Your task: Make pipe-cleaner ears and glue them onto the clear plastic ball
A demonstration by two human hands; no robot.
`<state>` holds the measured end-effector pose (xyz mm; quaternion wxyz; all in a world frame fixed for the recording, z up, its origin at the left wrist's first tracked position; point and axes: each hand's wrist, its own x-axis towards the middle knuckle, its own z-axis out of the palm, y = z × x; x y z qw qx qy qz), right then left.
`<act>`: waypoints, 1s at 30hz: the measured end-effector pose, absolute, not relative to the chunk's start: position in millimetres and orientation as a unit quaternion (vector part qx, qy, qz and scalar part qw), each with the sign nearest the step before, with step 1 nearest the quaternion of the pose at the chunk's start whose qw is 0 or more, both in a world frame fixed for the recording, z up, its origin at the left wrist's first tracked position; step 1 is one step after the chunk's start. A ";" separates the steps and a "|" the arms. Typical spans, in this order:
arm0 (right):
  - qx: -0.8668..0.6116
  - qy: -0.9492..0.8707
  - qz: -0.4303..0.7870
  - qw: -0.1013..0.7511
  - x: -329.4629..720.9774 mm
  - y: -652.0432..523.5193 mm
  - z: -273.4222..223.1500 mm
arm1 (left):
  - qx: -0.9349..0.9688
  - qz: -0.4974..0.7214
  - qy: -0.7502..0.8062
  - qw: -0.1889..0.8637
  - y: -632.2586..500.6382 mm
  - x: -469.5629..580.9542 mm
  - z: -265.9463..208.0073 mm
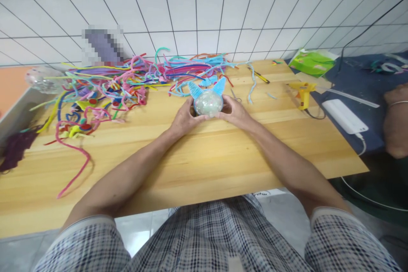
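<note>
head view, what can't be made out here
All in the head view:
Ball: parts of its edge, covered by the left hand and right hand.
Other person: mostly cut off by the right edge.
Patch at the wall: pixelated.
Green pack: print too blurred to read.
Pile: lower strands, hidden by upper ones.

Ball (208, 103): between left hand (185, 117) and right hand (236, 112)
Ears (219, 86): at ball's back edge, one left, one right
Table (210, 161): beneath ball
Pipe cleaners (137, 74): on table, behind and left of ball
Cutter (263, 77): on table, behind and right of ball
Glue gun (303, 92): on table, well right of ball
Wall (204, 12): behind ball
</note>
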<state>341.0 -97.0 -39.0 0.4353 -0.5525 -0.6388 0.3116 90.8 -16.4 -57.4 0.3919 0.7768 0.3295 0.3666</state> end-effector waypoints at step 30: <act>-0.570 -0.719 0.197 0.346 353.9 -94.9 -54.6 | 0.787 0.350 0.316 0.398 -8.6 80.5 -71.4</act>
